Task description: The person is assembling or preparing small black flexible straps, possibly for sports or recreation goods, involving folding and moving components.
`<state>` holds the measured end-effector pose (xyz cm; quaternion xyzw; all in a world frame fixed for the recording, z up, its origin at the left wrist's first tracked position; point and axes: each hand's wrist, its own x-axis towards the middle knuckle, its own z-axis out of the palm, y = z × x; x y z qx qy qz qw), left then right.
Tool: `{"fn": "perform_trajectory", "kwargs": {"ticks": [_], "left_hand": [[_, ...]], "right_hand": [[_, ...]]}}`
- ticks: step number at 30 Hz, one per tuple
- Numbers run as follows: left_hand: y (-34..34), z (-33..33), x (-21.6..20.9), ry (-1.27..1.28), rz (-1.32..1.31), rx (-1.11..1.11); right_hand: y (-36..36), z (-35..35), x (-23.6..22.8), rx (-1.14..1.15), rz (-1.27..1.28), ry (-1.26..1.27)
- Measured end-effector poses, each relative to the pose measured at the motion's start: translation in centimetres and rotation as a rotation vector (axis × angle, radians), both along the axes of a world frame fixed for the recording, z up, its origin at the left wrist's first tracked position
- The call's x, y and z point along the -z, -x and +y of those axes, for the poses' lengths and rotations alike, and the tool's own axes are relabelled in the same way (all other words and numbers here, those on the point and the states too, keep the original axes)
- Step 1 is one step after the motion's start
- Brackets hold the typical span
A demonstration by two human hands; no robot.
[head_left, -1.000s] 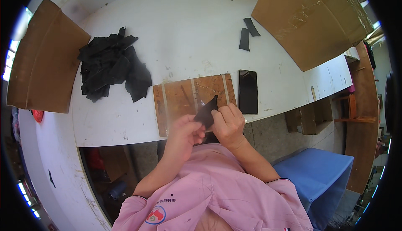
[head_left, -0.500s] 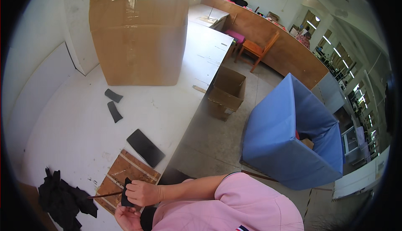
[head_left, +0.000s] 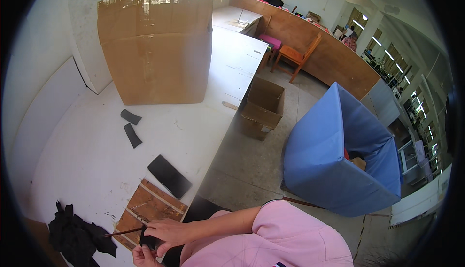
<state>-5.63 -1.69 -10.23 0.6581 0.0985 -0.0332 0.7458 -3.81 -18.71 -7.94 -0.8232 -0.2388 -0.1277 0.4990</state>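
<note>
Over the near end of the wooden board [head_left: 149,204], the person's left hand [head_left: 145,257] pinches the near edge of a small black piece [head_left: 148,241], while the right hand [head_left: 167,233] lies against it from the right, though I can't tell whether those fingers close on it. A thin dark stick [head_left: 123,232] juts leftward from beside them, toward a black heap of cloth [head_left: 77,235] on the worktop [head_left: 87,160]. Farther off, beyond a dark phone [head_left: 169,176] touching or just beside the board, lie two more black strips [head_left: 132,136].
</note>
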Motion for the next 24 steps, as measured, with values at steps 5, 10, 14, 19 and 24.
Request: {"fn": "perform_trajectory", "kwargs": {"ticks": [5,10,14,19,24], "left_hand": [[0.4,-2.1,-4.1,-0.224,-0.088,0.034],[0.7,-3.2,-5.2,-0.484,-0.231,-0.033],[0.1,-2.6,-2.2,-0.133,-0.175,-0.142],[-1.4,-1.2,-2.4,0.283,0.055,-0.001],[-1.5,-0.2,-3.1,0.533,0.152,0.213]], "right_hand": [[-0.1,1.2,-1.0,-0.040,0.097,-0.191],[-0.5,2.0,-0.2,0.016,-0.025,-0.057],[-0.3,2.6,0.2,0.177,-0.175,0.118],[-1.4,2.2,1.3,0.193,0.063,-0.185],[-1.7,1.9,0.7,-0.153,0.993,-0.856]]}}
